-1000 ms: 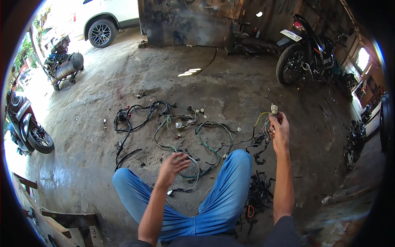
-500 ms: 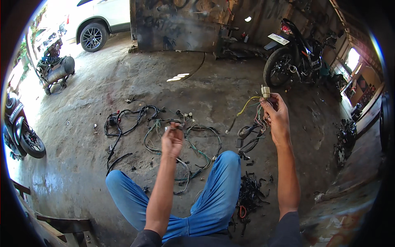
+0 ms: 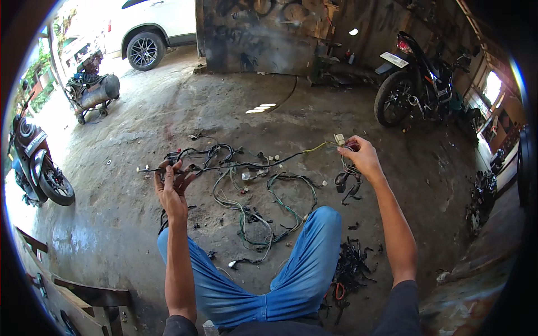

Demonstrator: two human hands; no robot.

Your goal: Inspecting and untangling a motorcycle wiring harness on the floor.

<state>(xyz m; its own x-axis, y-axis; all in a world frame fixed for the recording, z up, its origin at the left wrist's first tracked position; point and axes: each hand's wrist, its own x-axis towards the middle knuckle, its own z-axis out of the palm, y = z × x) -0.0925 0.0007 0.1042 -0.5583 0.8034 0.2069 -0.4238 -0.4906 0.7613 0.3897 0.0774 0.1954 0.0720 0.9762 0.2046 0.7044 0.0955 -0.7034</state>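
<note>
A tangled wiring harness [image 3: 252, 190] of black, green and yellow wires lies spread on the concrete floor in front of my crossed, blue-jeaned legs. My left hand [image 3: 172, 182] is raised and closed around a black wire end of the harness. My right hand [image 3: 361, 157] pinches another end by a small pale connector [image 3: 339, 139]. A thin black and yellow wire [image 3: 280, 159] is stretched in the air between the two hands. More loops hang below the right hand.
A pile of black wire scraps [image 3: 353, 266] lies by my right knee. A black motorcycle [image 3: 417, 84] stands at the back right, a dark red scooter [image 3: 36, 165] at the left, a compressor on wheels [image 3: 92, 92] and a white car [image 3: 148, 31] beyond.
My left hand rose from near my knee and took hold of a wire end. Both hands moved apart, pulling a wire taut between them.
</note>
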